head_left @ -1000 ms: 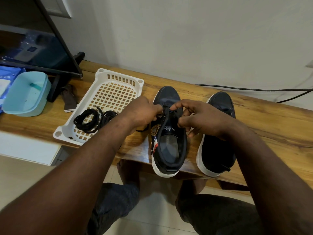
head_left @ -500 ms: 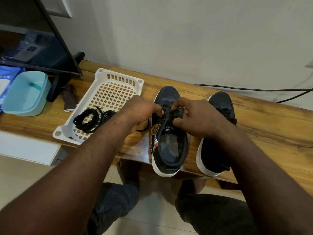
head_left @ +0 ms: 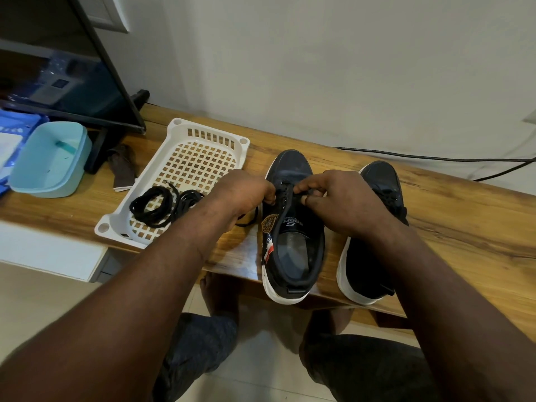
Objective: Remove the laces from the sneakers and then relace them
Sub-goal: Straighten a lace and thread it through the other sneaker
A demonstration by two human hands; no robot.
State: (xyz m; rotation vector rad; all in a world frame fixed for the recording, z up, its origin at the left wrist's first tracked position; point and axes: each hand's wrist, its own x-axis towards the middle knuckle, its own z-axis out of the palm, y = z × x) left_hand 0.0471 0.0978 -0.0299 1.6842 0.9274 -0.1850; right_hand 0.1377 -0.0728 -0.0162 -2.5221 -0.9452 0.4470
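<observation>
On the bench (head_left: 464,227), near its front edge, two dark sneakers (head_left: 293,236) are set. One sneaker's lace (head_left: 287,190) is pinched by the curled left hand (head_left: 246,195) and right hand (head_left: 339,201). Behind, loose laces (head_left: 153,206) are kept in a basket (head_left: 214,130).

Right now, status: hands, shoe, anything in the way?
Left hand and right hand both pinching the lace at the front eyelets. Sneaker by the basket: rear eyelets bare. Spare laces coiled in basket, clear of the work.
</observation>
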